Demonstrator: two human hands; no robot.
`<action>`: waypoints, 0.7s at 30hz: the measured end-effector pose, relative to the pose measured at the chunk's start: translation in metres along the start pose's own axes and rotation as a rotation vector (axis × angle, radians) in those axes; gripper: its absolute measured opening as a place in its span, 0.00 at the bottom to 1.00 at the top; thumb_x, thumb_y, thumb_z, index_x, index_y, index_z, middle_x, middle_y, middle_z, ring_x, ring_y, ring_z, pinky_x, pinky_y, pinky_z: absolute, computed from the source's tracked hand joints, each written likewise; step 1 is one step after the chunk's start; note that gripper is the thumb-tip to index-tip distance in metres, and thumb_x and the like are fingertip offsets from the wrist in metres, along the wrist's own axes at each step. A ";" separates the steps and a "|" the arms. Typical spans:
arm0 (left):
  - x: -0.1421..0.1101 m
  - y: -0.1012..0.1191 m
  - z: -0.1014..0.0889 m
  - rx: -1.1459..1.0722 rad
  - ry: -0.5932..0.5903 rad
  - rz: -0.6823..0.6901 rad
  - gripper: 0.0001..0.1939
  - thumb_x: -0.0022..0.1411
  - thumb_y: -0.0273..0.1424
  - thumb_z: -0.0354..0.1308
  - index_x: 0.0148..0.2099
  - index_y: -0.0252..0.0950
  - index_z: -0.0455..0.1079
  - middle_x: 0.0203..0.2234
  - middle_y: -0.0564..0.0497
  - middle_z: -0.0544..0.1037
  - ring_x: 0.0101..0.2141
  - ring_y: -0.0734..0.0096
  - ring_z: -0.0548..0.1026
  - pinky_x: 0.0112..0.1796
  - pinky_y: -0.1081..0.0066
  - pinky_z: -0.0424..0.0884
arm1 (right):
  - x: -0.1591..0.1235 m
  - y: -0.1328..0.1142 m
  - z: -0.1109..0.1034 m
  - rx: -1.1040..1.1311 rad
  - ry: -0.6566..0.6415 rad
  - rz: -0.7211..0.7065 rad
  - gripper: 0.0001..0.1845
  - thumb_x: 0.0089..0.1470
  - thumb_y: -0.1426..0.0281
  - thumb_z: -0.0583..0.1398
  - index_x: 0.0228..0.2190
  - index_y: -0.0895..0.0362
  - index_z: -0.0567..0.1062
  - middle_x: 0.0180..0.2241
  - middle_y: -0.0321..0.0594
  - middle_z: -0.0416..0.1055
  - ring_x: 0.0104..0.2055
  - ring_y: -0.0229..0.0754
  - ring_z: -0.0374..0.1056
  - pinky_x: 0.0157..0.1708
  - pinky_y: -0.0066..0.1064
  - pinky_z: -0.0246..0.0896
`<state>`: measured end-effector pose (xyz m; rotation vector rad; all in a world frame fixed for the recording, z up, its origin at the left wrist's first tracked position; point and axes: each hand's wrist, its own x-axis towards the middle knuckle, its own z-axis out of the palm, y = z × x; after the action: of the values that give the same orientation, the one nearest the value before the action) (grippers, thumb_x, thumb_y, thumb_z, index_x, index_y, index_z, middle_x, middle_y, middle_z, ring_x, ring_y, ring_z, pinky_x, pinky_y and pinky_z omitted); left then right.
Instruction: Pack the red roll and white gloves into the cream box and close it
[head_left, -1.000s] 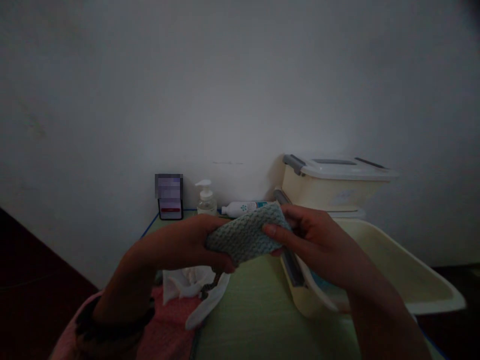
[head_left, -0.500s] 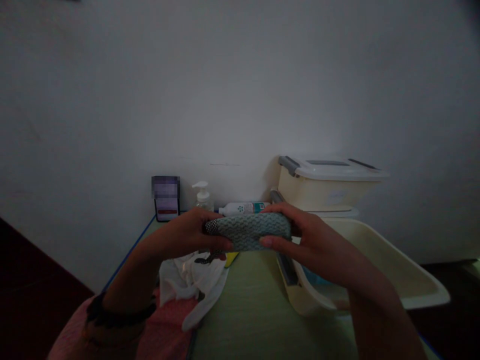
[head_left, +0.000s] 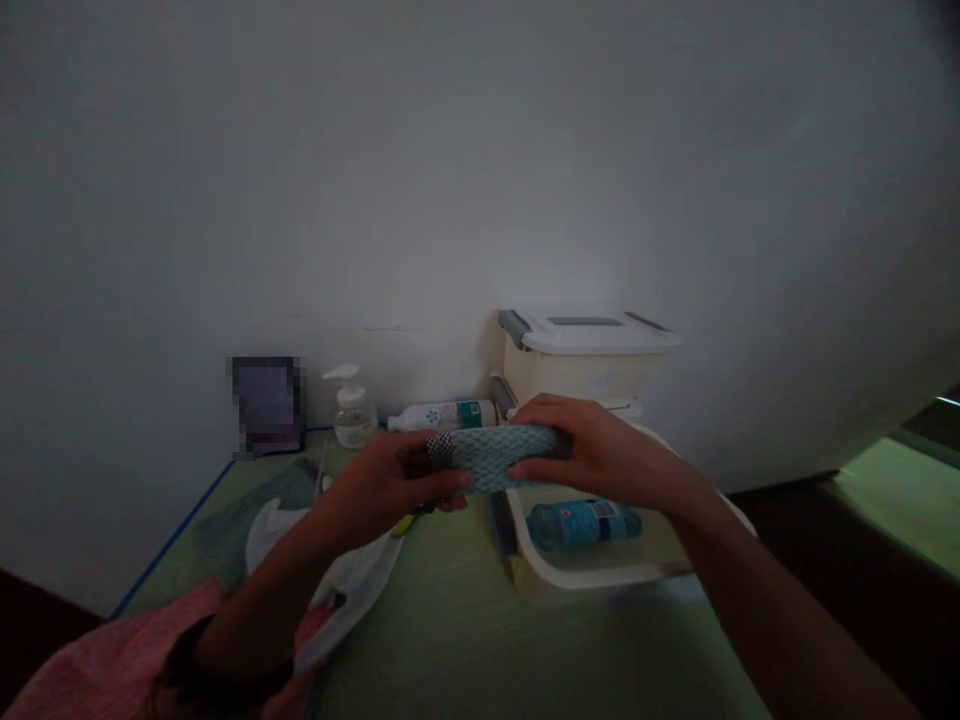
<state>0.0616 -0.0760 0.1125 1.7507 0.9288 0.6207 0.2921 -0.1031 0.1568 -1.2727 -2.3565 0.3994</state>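
Note:
A folded grey-green cloth (head_left: pixel 491 460) with a woven, bumpy texture and a dark checked end is held level between my two hands, above the table. My left hand (head_left: pixel 409 475) grips its checked left end, thumb in front and fingers behind. Around the right end my right hand (head_left: pixel 566 445) is closed, thumb along the lower front edge. Beneath my left forearm lie a white cloth (head_left: pixel 360 580) and a pink cloth (head_left: pixel 120 650). Below and right of my right hand is a blue-labelled bottle (head_left: pixel 585 523), lying inside an open cream bin (head_left: pixel 577 580).
A lidded cream box (head_left: pixel 585 365) stands behind the bin. Along the wall are a white bottle on its side (head_left: pixel 442 415), a clear pump bottle (head_left: pixel 352 415) and a propped phone (head_left: pixel 268 405). A grey-green cloth (head_left: pixel 255 510) lies on the green table (head_left: pixel 450 640).
The view has turned right, so the table things sit further left. The blue-labelled bottle in the bin now shows clearly. Both hands still hold the folded cloth.

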 end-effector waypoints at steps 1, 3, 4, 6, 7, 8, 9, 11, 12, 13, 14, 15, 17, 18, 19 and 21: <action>0.003 0.000 0.004 0.008 0.001 0.016 0.14 0.55 0.39 0.61 0.38 0.34 0.70 0.26 0.52 0.77 0.29 0.69 0.75 0.32 0.69 0.71 | -0.001 0.001 -0.002 -0.025 -0.013 -0.024 0.15 0.51 0.63 0.63 0.39 0.58 0.75 0.36 0.39 0.72 0.37 0.38 0.66 0.36 0.29 0.57; 0.008 0.000 0.009 0.048 -0.008 0.051 0.14 0.56 0.40 0.60 0.38 0.34 0.70 0.29 0.52 0.77 0.31 0.69 0.75 0.35 0.68 0.70 | -0.004 0.003 -0.006 -0.025 -0.055 -0.037 0.13 0.54 0.65 0.61 0.40 0.58 0.75 0.35 0.38 0.73 0.34 0.37 0.66 0.34 0.28 0.57; 0.011 0.002 0.010 0.082 -0.010 0.065 0.14 0.56 0.40 0.59 0.39 0.34 0.71 0.29 0.52 0.77 0.31 0.69 0.75 0.35 0.68 0.70 | -0.005 0.005 -0.009 -0.012 -0.070 -0.029 0.12 0.55 0.66 0.60 0.40 0.58 0.74 0.34 0.37 0.73 0.32 0.36 0.66 0.33 0.27 0.56; 0.016 0.006 0.010 0.184 -0.017 0.086 0.13 0.57 0.40 0.59 0.36 0.34 0.71 0.28 0.53 0.77 0.31 0.69 0.74 0.36 0.69 0.69 | -0.010 0.011 -0.014 0.009 -0.087 0.001 0.11 0.56 0.67 0.59 0.41 0.58 0.73 0.32 0.35 0.73 0.29 0.34 0.65 0.31 0.26 0.56; 0.019 0.008 0.011 0.241 -0.017 0.092 0.13 0.56 0.40 0.59 0.35 0.34 0.72 0.27 0.53 0.77 0.31 0.69 0.74 0.35 0.69 0.69 | -0.013 0.016 -0.017 0.011 -0.086 0.017 0.11 0.56 0.66 0.59 0.41 0.58 0.73 0.31 0.35 0.72 0.28 0.34 0.64 0.30 0.26 0.55; 0.022 0.010 0.012 0.298 -0.009 0.095 0.13 0.56 0.40 0.58 0.33 0.35 0.72 0.27 0.53 0.76 0.30 0.69 0.73 0.35 0.69 0.68 | -0.016 0.022 -0.020 0.006 -0.082 0.035 0.11 0.56 0.66 0.59 0.41 0.58 0.73 0.31 0.35 0.72 0.27 0.34 0.63 0.30 0.26 0.55; 0.025 0.010 0.013 0.349 0.019 0.102 0.13 0.57 0.41 0.58 0.33 0.35 0.72 0.27 0.53 0.76 0.30 0.69 0.73 0.34 0.68 0.68 | -0.019 0.028 -0.022 -0.002 -0.082 0.052 0.11 0.56 0.65 0.58 0.40 0.58 0.73 0.30 0.35 0.71 0.27 0.34 0.63 0.29 0.26 0.55; 0.032 0.008 0.020 0.417 0.117 0.149 0.14 0.59 0.40 0.56 0.38 0.35 0.73 0.31 0.50 0.77 0.31 0.68 0.73 0.35 0.67 0.69 | -0.025 0.043 -0.026 -0.012 -0.104 0.083 0.12 0.57 0.65 0.57 0.40 0.58 0.71 0.31 0.35 0.70 0.29 0.35 0.63 0.30 0.26 0.56; 0.035 0.005 0.025 0.437 0.171 0.192 0.14 0.59 0.40 0.55 0.41 0.35 0.72 0.35 0.48 0.76 0.34 0.66 0.73 0.36 0.65 0.69 | -0.028 0.051 -0.027 -0.008 -0.136 0.093 0.12 0.57 0.65 0.57 0.41 0.58 0.70 0.31 0.36 0.70 0.30 0.36 0.64 0.31 0.27 0.57; 0.038 0.001 0.029 0.456 0.206 0.241 0.15 0.60 0.39 0.55 0.43 0.35 0.71 0.38 0.47 0.75 0.37 0.65 0.73 0.38 0.64 0.69 | -0.031 0.058 -0.026 0.003 -0.183 0.100 0.12 0.58 0.65 0.56 0.41 0.58 0.69 0.33 0.37 0.70 0.32 0.36 0.64 0.32 0.27 0.58; 0.041 -0.003 0.034 0.470 0.222 0.288 0.14 0.60 0.39 0.55 0.45 0.36 0.70 0.42 0.45 0.74 0.41 0.63 0.72 0.40 0.63 0.69 | -0.032 0.065 -0.025 0.018 -0.233 0.106 0.12 0.59 0.66 0.55 0.42 0.58 0.68 0.35 0.39 0.70 0.35 0.37 0.65 0.35 0.28 0.60; 0.044 -0.007 0.037 0.475 0.214 0.326 0.14 0.60 0.38 0.55 0.45 0.37 0.69 0.44 0.45 0.72 0.44 0.62 0.71 0.42 0.62 0.69 | -0.033 0.072 -0.022 0.027 -0.285 0.108 0.12 0.59 0.67 0.54 0.43 0.58 0.67 0.38 0.40 0.70 0.37 0.38 0.66 0.38 0.29 0.60; 0.047 -0.015 0.042 0.450 0.158 0.351 0.13 0.61 0.38 0.54 0.46 0.38 0.69 0.46 0.45 0.70 0.47 0.61 0.69 0.45 0.60 0.69 | -0.032 0.084 -0.014 0.026 -0.387 0.108 0.13 0.59 0.69 0.52 0.45 0.59 0.66 0.41 0.43 0.70 0.41 0.40 0.66 0.43 0.32 0.60; 0.047 -0.017 0.042 0.422 0.131 0.341 0.13 0.62 0.38 0.53 0.45 0.38 0.68 0.46 0.45 0.69 0.47 0.62 0.69 0.45 0.60 0.70 | -0.031 0.090 -0.009 0.019 -0.433 0.106 0.13 0.58 0.71 0.52 0.45 0.59 0.66 0.41 0.45 0.70 0.42 0.41 0.66 0.43 0.33 0.61; 0.048 -0.019 0.043 0.393 0.110 0.326 0.13 0.63 0.38 0.52 0.45 0.38 0.68 0.46 0.45 0.69 0.47 0.62 0.69 0.45 0.60 0.70 | -0.028 0.095 -0.004 0.015 -0.473 0.105 0.13 0.58 0.72 0.52 0.45 0.60 0.66 0.41 0.45 0.70 0.41 0.41 0.66 0.43 0.33 0.61; 0.048 -0.022 0.041 0.350 0.082 0.289 0.13 0.63 0.39 0.51 0.45 0.38 0.68 0.46 0.46 0.68 0.45 0.64 0.70 0.44 0.60 0.72 | -0.023 0.103 0.005 0.018 -0.529 0.100 0.13 0.57 0.73 0.52 0.45 0.60 0.67 0.41 0.45 0.71 0.40 0.41 0.66 0.41 0.32 0.62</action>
<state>0.1141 -0.0551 0.0769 2.2116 0.8863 0.7536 0.3752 -0.0672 0.1016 -1.4139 -2.7056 0.8794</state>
